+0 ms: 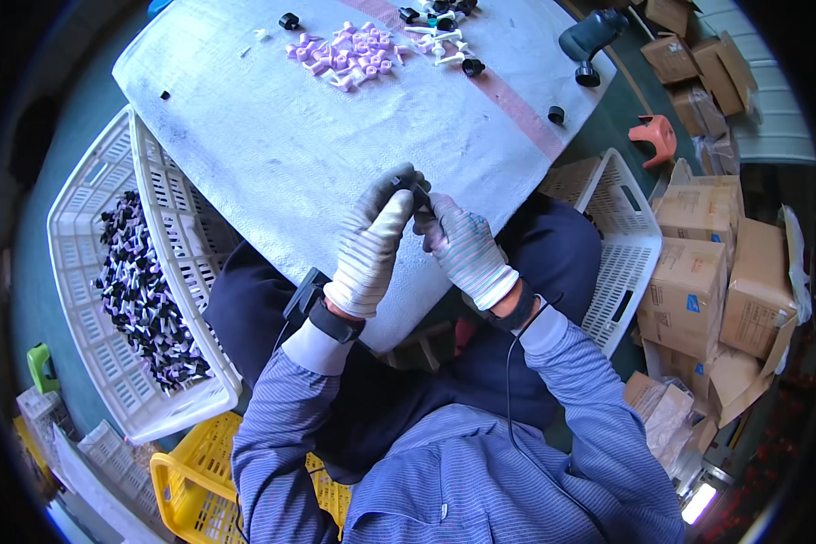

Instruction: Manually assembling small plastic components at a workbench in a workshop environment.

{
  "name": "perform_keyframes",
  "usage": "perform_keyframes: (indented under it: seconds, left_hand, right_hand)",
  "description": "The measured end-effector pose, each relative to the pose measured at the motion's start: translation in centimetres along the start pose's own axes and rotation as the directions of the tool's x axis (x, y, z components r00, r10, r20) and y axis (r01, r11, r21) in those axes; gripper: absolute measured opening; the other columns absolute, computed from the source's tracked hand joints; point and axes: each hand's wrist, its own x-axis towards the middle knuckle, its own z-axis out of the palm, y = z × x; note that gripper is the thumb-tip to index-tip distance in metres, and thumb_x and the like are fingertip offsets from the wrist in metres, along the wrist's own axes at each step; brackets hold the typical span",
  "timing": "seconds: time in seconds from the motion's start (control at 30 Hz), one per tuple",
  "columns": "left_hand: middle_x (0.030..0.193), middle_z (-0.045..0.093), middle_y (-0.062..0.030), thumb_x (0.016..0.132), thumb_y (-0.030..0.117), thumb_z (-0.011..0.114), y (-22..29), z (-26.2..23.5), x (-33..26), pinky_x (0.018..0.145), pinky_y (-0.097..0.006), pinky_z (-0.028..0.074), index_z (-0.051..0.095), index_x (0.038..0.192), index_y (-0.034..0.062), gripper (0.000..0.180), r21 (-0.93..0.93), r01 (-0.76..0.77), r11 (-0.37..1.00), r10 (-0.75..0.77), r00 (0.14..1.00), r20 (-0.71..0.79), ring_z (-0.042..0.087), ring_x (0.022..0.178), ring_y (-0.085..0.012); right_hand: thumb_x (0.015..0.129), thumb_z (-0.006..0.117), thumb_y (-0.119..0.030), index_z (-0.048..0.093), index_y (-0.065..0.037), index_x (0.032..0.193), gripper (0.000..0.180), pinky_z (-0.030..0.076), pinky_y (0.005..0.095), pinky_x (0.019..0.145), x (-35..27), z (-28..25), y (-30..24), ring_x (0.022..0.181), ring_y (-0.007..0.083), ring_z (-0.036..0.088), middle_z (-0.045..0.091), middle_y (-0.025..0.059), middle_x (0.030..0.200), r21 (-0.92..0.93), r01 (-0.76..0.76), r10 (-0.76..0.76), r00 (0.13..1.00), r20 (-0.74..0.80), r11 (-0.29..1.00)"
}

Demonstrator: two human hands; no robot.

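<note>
Small black piece [420, 195] sits mid-frame, right at the fingertips of both hands, so neither has any real reach to make. From the L hand [370, 240] it lies up and to the right; from the R hand [467, 247], up and to the left. Equally near both, AFAICT. L fingers and thumb are closed on it; R thumb and fingertips pinch its lower-right side. Long axis seems to slant, upper L to lower R, but gloves cover most of it, so can't tell for sure, nor whether it's 1 part or 2.

Room-wise: the hands are up over the near part of the pale table [236, 122], whose corner points down at the lap, R wrist about at the slanting R edge. Bare tabletop runs from the fingertips to the upper ctr., where the lilac parts [354, 56] lie heaped, w/ white pieces [449, 45] just to their right. A lone black cap [556, 115] is near the R edge, upper R. White crate [190, 412] of mixed black-and-lilac bits stands off the table's L side, well apart from the L hand.
</note>
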Motion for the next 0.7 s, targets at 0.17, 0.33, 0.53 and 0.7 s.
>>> perform_keyframes:
  seconds: [0.17,0.33,0.53,0.7]
  left_hand:
    - [0.116,0.064,-0.0046,0.099,0.016,0.059,0.3,0.6,-0.7,0.099,-0.028,0.042,0.06,0.124,0.0013,0.029,0.24,0.008,0.971,-0.003,1.0,-0.021,0.057,0.108,-0.0119]
    - [0.112,0.066,-0.0049,0.097,0.01,0.06,-1.1,-0.2,-0.2,0.092,-0.027,0.048,0.061,0.124,0.0014,0.028,0.362,0.04,0.931,-0.007,0.996,-0.092,0.061,0.099,-0.0111]
    - [0.11,0.065,-0.008,0.095,0.008,0.061,-3.2,-2.0,0.7,0.088,-0.028,0.05,0.064,0.118,0.0013,0.024,0.681,-0.194,0.706,0.188,0.979,0.083,0.062,0.098,-0.0124]
    - [0.112,0.065,-0.0091,0.095,0.008,0.06,-3.1,-1.8,0.8,0.092,-0.03,0.048,0.063,0.118,0.0025,0.023,0.725,-0.246,0.643,0.224,0.966,0.129,0.061,0.104,-0.0158]
  right_hand:
    - [0.093,0.061,-0.02,0.059,-0.004,0.106,0.021,0.052,0.0446,0.065,0.4,-0.1,0.2,0.078,0.0386,0.066,0.067,0.0161,0.08,-0.118,0.066,-0.065,0.998,0.012,0.991]
    - [0.085,0.066,-0.019,0.065,-0.004,0.098,0.021,0.051,0.0445,0.078,1.6,0.5,1.5,0.092,0.0363,0.063,0.061,0.0161,0.104,-0.144,0.113,-0.111,0.994,0.02,0.983]
    - [0.083,0.065,-0.019,0.063,-0.005,0.098,0.021,0.051,0.0446,0.08,1.4,1.2,3.1,0.096,0.0361,0.061,0.06,0.0153,0.104,-0.219,0.025,-0.02,1.0,0.022,0.975]
    - [0.084,0.064,-0.022,0.058,-0.007,0.102,0.024,0.052,0.0473,0.076,1.3,1.5,3.9,0.094,0.0365,0.063,0.06,0.0155,0.102,-0.316,0.078,-0.053,0.995,0.086,0.946]
